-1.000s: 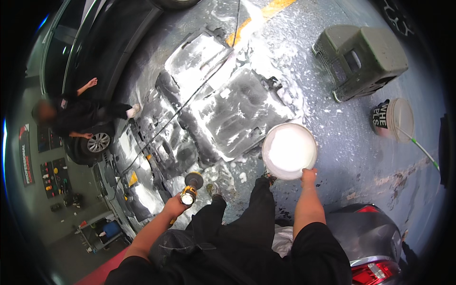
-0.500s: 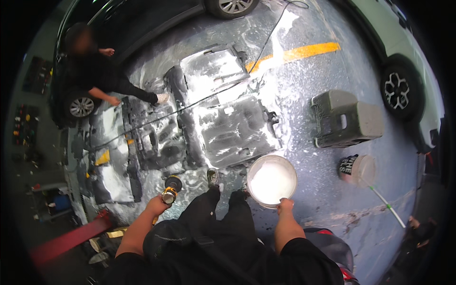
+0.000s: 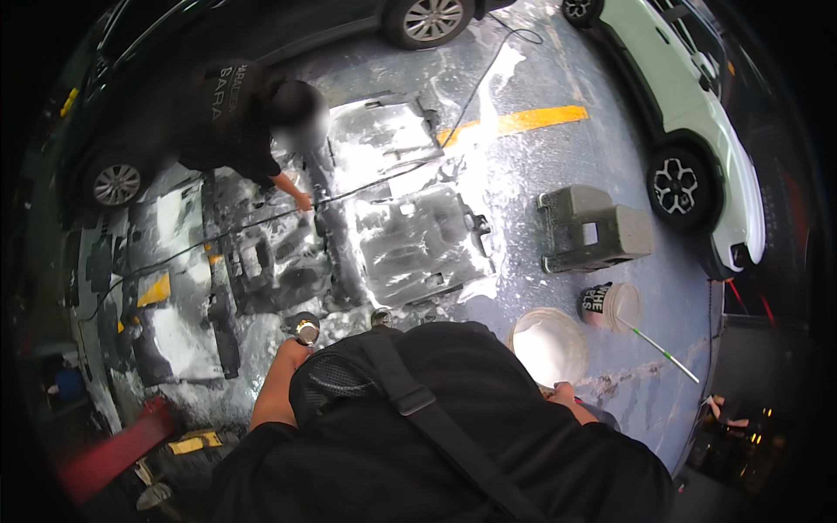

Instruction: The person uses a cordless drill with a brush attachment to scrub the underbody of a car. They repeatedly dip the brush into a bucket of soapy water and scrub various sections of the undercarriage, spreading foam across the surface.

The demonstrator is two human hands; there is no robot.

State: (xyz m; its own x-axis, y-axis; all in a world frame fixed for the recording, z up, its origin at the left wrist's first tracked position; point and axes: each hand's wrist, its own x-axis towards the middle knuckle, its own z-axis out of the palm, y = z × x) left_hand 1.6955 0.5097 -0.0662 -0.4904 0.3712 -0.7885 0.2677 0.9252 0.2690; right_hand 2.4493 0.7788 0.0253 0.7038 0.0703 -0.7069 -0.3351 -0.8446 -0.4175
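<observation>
My left hand [image 3: 296, 351] is closed around a yellow-and-black power drill [image 3: 308, 333] with a round black head, partly hidden by the hand. On the right, my right hand [image 3: 562, 392] grips the near rim of a whitish bucket [image 3: 581, 342] with white foam inside; whether it touches the floor I cannot tell. In front of me several dark moulded car carpets [image 3: 423, 248] lie flat, streaked with white foam. A thin black hose [image 3: 375, 185] runs across them. Bent over the carpets, a co-worker [image 3: 228, 131] reaches one hand down near the hose.
A grey plastic step stool [image 3: 602, 228] stands right of the carpets. Near it are a second bucket [image 3: 622, 307] and a green-and-white pole [image 3: 667, 356]. Dark [image 3: 288, 39] and white [image 3: 711, 113] cars flank the foamy floor. A red metal arm [image 3: 113, 449] lies lower left.
My torso has leaned forward, covering my legs. The bucket in my right hand has moved right. The co-worker has gone from upright to bent over, one hand reaching to the carpets.
</observation>
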